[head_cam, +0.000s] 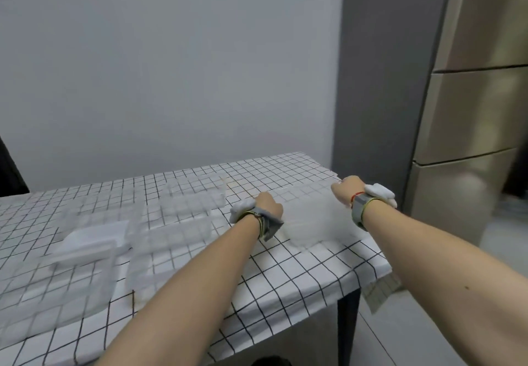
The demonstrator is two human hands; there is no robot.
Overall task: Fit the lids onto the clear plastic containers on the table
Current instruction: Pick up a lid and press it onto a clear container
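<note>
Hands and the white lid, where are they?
left hand [267, 204], head view, on its back.
right hand [347, 190], head view, on its back.
white lid [94, 238], head view, on its flat top.

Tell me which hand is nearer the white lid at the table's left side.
Left. The left hand sits mid-table, right of the white lid, several clear containers between them. The right hand is farther right, near the table's right edge.

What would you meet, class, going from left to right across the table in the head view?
White lid → clear container in the middle → left hand → blurred clear container between the hands → right hand → steel fridge beyond the table edge.
</note>
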